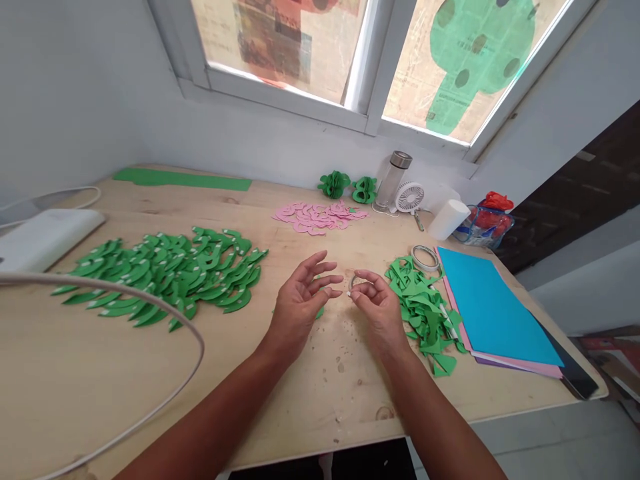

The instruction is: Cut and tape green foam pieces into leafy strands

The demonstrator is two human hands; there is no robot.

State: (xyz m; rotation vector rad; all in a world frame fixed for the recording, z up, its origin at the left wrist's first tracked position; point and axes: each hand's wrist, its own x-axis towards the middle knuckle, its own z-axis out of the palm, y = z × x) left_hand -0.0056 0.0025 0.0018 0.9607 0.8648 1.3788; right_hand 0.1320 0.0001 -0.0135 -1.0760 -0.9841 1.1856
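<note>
My left hand (295,300) hovers over the middle of the table with its fingers apart, holding nothing that I can see. A green paper piece (320,311) lies partly hidden behind it. My right hand (377,303) is closed in a pinch, with a tiny white scrap (349,293) at its fingertips. Just behind those fingers the edge of a ring, perhaps a tape roll (353,280), shows. To the left spreads a pile of curved green paper cutouts (185,273) with small white patches on them. Green paper offcuts (423,307) are heaped right of my right hand.
Pink paper cutouts (320,217) lie farther back, before two green paper ornaments (334,184), a bottle (393,180) and a small fan (410,197). A tape roll (425,258) and blue sheets (495,307) are at right. A cable (195,360) loops across the left front.
</note>
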